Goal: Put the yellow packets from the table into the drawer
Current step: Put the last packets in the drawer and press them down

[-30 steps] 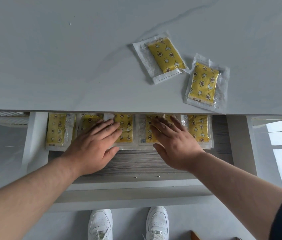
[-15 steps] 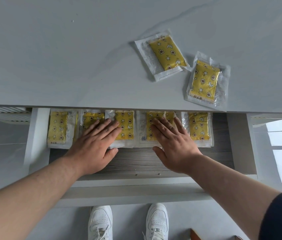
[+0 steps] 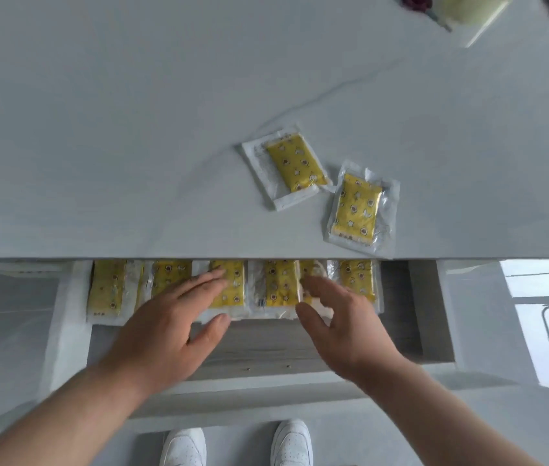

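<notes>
Two yellow packets in clear wrappers lie on the grey table: one packet (image 3: 295, 168) tilted, the other packet (image 3: 358, 210) near the table's front edge. Below the edge the drawer (image 3: 71, 307) stands pulled out, with several yellow packets (image 3: 106, 290) in a row along its back. My left hand (image 3: 168, 327) rests flat on the middle packets, fingers spread. My right hand (image 3: 337, 321) hovers just above the packets to the right, fingers apart and slightly curled, holding nothing.
A pale yellow-green object (image 3: 468, 8) and a dark red thing (image 3: 416, 1) sit at the table's far right corner. White shoes (image 3: 236, 445) show on the floor under the drawer. The wooden drawer bottom (image 3: 266, 344) is bare toward the front.
My right hand has lifted off the packets and pulled back slightly, fingers curling. My left hand stays pressed on the row. The view has tilted up, showing more table.
</notes>
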Available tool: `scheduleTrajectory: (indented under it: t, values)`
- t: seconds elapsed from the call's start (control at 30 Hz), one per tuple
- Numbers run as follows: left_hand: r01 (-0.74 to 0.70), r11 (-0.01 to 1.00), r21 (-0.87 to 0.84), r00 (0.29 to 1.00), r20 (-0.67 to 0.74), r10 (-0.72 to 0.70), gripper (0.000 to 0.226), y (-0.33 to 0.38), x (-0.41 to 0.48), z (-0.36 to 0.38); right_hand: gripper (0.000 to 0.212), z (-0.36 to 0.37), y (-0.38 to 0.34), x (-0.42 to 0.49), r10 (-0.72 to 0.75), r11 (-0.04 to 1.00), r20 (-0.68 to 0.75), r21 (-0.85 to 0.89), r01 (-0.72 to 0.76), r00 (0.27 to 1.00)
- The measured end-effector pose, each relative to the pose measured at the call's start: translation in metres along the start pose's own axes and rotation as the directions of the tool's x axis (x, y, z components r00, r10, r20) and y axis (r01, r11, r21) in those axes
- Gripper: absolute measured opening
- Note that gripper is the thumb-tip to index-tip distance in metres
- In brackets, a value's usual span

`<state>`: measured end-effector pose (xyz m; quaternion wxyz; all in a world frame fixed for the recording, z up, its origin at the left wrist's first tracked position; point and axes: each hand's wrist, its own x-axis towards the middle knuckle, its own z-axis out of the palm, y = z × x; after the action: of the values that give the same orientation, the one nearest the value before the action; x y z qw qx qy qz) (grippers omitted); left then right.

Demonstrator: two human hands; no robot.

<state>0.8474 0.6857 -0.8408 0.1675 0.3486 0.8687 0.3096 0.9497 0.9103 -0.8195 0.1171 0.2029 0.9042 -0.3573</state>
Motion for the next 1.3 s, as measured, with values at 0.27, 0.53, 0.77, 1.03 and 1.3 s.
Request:
scheduleTrajectory:
  t: [0.27,0.53,0.77,1.03,1.3]
  values:
    - [0.277,0.918,-0.284,0.929,-0.165,-0.331,0.059,0.074,0.078,-0.056,0.011,-0.086,-0.03,0.004,0.329,0.89,-0.279,0.412,-0.197,0.902]
    - [0.639,0.456,-0.619,0.532,-0.071,-0.843,0.045,0.093,0.163,-0.044,0.038,-0.106,-0.021,0.062,0.531,0.806,-0.234,0.437,-0.4,0.814]
    - [0.816,0.276,-0.508,0.309,-0.021,-0.951,0.076,0.099,0.206,-0.017,0.047,-0.109,-0.018,0.091,0.693,0.705,-0.092,0.293,-0.646,0.715]
    - [0.902,0.372,-0.219,0.346,-0.151,-0.926,0.09,0.115,0.225,-0.001,0.048,-0.101,-0.017,0.096,0.676,0.731,-0.103,0.219,-0.646,0.73]
    - [0.886,0.405,-0.225,0.395,-0.091,-0.914,0.08,0.108,0.233,-0.007,0.026,-0.095,-0.011,0.107,0.677,0.719,-0.06,0.263,-0.643,0.733]
